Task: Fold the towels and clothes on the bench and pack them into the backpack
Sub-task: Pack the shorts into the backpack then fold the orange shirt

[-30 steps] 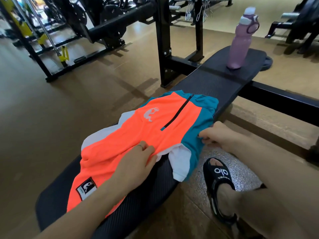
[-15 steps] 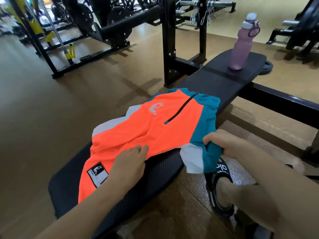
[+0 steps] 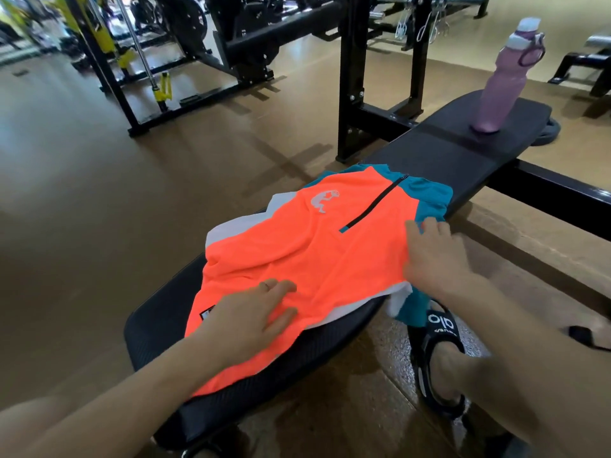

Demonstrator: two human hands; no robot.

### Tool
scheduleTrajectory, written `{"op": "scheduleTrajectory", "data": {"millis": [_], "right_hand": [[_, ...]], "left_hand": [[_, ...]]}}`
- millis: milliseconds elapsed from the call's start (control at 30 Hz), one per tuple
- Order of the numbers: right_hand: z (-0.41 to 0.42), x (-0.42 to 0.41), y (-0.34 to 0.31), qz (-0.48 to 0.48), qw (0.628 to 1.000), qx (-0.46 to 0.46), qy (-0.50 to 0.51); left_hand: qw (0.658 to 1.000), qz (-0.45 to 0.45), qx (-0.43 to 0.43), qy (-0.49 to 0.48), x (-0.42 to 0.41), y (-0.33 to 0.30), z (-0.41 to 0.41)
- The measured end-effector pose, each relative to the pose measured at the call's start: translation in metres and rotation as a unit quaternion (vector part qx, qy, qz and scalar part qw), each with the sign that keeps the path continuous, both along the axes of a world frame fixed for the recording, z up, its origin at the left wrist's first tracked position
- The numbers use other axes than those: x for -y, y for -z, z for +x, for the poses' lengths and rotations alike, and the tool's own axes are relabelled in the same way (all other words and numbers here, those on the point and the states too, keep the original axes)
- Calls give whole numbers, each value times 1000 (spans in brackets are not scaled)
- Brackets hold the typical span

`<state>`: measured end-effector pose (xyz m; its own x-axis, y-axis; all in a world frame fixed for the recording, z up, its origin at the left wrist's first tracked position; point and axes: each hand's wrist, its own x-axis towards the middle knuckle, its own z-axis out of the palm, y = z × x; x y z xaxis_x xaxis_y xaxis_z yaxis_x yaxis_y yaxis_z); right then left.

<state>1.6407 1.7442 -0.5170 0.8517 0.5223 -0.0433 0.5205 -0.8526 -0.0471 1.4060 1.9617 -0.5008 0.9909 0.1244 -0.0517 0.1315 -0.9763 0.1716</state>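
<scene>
An orange and teal zip-neck jersey lies spread across the near part of the black padded counter. The left hand presses flat on its near hem, fingers straight. The right hand lies flat on its right edge, fingers extended. A purple water bottle stands upright at the counter's far end.

Orange-teal jersey flat on bench
</scene>
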Motion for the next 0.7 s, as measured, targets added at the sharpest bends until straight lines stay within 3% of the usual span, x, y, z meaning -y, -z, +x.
{"op": "scheduleTrajectory", "data": {"millis": [133, 200, 267, 333, 400, 433, 533, 700], "right_hand": [[-30, -47, 0, 141, 974, -88, -153], [-42, -70, 4, 156, 958, -91, -221], [-50, -93, 8, 142, 948, -84, -273], [-57, -112, 12, 113, 939, -85, -312], [-64, -127, 14, 83, 931, -91, -343], [-68, -133, 16, 72, 926, -91, -360], [-78, -144, 19, 45, 913, -82, -397], [-107, -150, 9, 64, 878, -82, -467]], "left_hand": [[975, -92, 109, -170, -66, -6, 10], [951, -125, 106, -261, -105, -3, 17], [910, -200, 90, -351, -134, 1, 21], [847, -333, 86, -406, -150, 8, 26], [797, -442, 77, -404, -155, 10, 36], [791, -462, 75, -394, -156, 9, 41], [786, -479, 54, -388, -160, 10, 53], [778, -517, -89, -346, -164, 13, 47]]}}
